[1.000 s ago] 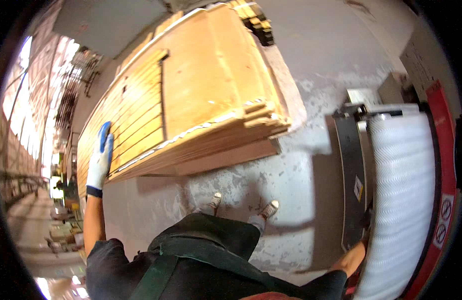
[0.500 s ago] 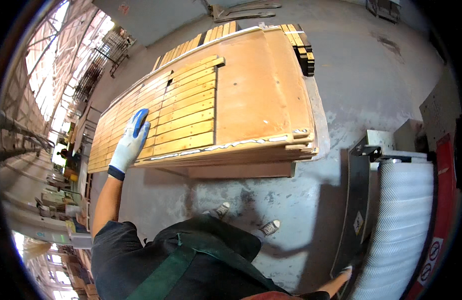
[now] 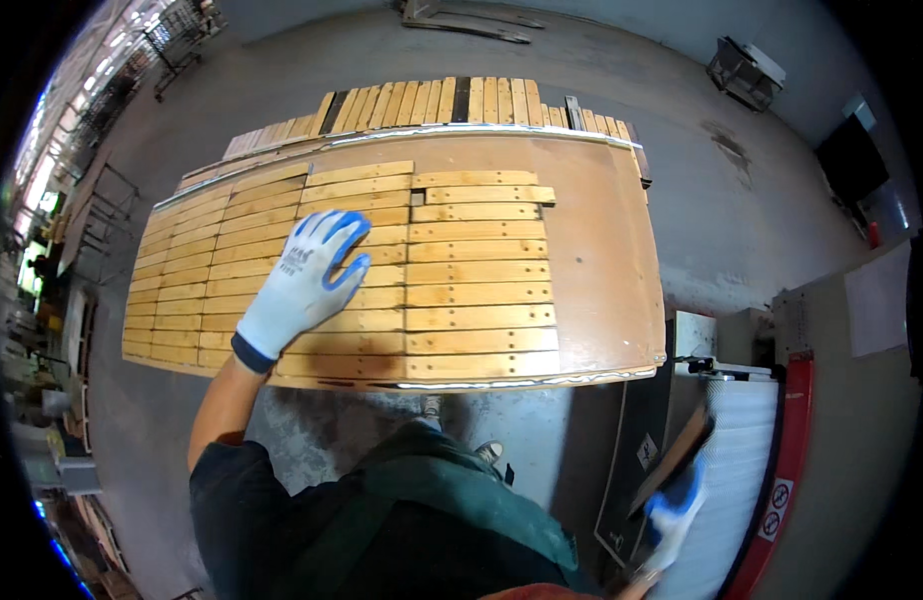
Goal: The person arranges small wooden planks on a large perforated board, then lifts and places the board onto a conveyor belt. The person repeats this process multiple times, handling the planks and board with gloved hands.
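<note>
Rows of short yellow wooden slats lie side by side on a large brown sheet. My left hand, in a white glove with blue fingertips, rests on the slats left of the middle, fingers stretched out and thumb apart. At the lower right, my right hand wears a matching glove, somewhat blurred. It is closed on a wooden slat that tilts up over the edge of a machine's white ribbed belt.
Behind the sheet stand more wooden slats with dark gaps. The machine's red frame and a grey cabinet are on the right. A pallet jack and a small cart stand farther off on the grey floor.
My right hand has come up into view with a wooden slat. The view has shifted, and the sheet now lies squarer before me. My left hand stays on the slats.
</note>
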Demonstrator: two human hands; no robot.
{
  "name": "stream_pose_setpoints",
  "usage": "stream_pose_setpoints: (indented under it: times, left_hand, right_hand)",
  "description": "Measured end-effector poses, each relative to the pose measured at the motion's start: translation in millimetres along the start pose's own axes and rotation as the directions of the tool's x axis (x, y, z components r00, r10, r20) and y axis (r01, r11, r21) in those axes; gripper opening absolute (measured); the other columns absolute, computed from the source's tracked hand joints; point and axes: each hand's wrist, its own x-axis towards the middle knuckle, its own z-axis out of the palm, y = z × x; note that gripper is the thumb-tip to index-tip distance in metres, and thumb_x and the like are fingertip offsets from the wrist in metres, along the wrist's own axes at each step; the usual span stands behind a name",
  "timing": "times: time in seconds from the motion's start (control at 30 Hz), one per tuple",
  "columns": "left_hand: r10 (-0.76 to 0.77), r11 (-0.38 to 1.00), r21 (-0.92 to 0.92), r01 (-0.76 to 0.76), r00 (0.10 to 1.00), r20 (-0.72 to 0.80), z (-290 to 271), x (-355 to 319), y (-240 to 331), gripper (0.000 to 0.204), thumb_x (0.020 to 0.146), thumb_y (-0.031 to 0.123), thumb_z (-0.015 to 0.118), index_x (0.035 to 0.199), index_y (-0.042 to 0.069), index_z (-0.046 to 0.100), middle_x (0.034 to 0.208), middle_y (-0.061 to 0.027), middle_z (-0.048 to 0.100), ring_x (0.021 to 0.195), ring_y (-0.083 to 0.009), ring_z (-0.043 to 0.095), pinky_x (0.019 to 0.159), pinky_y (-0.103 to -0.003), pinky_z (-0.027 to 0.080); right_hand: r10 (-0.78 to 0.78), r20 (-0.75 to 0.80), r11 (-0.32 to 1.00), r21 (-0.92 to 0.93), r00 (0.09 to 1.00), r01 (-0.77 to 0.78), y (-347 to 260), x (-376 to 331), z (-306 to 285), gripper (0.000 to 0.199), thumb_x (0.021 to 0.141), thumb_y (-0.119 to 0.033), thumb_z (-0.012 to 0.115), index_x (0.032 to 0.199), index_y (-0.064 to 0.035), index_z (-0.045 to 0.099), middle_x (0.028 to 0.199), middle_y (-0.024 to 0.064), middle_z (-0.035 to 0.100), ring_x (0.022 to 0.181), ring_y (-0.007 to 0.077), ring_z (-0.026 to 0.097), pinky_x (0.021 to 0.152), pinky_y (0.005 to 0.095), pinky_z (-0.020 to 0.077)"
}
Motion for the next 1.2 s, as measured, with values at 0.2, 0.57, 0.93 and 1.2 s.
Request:
stream_pose_setpoints:
  times: [0.2, 0.57, 0.93, 1.2]
  left_hand:
    - [0.163, 0.987, 0.005, -0.163, 0.987, 0.014, 14, 24, -74, 0.048, 0.102, 0.031, 0.065, 0.141, 0.005, 0.060, 0.149, -0.0174, 0.054, 0.144, -0.0378, 0.046, 0.124, -0.052, 0.032]
    - [0.022, 1.000, 0.017, -0.021, 0.999, -0.044, 18, 26, -129, 0.061, 0.106, 0.040, 0.059, 0.154, 0.004, 0.047, 0.161, -0.0212, 0.043, 0.154, -0.0413, 0.032, 0.128, -0.053, 0.023]
    - [-0.053, 0.993, 0.108, 0.046, 0.997, 0.063, 32, 61, -142, 0.063, 0.106, 0.043, 0.057, 0.153, 0.001, 0.049, 0.157, -0.0225, 0.048, 0.151, -0.0393, 0.038, 0.128, -0.050, 0.024]
    - [-0.031, 0.997, 0.072, 0.028, 0.999, 0.045, 18, 65, -130, 0.052, 0.102, 0.035, 0.065, 0.142, 0.002, 0.060, 0.141, -0.0208, 0.062, 0.137, -0.0384, 0.053, 0.123, -0.050, 0.032]
  right_hand:
    - [-0.524, 0.510, 0.699, -0.202, 0.682, 0.687, -160, 229, 194, 0.091, 0.071, -0.019, 0.086, 0.150, 0.0037, 0.049, 0.142, 0.0209, 0.058, 0.130, 0.0330, 0.060, 0.113, 0.0399, 0.0467]
    - [-0.362, 0.896, 0.227, -0.181, 0.256, 0.957, -203, 351, 519, 0.101, 0.068, -0.041, 0.088, 0.153, -0.0070, 0.046, 0.137, 0.0232, 0.057, 0.132, 0.0409, 0.051, 0.116, 0.0457, 0.0402]
    - [-0.544, 0.831, 0.375, 0.113, 0.119, 0.920, -162, 375, 526, 0.055, 0.095, -0.029, 0.076, 0.146, -0.0151, 0.061, 0.129, 0.0177, 0.064, 0.126, 0.0390, 0.055, 0.111, 0.0473, 0.0431]
    - [-0.579, 0.798, 0.286, 0.009, 0.165, 0.958, -142, 394, 434, 0.045, 0.097, -0.026, 0.071, 0.140, -0.0128, 0.067, 0.131, 0.0137, 0.065, 0.123, 0.0356, 0.057, 0.112, 0.0460, 0.0426]
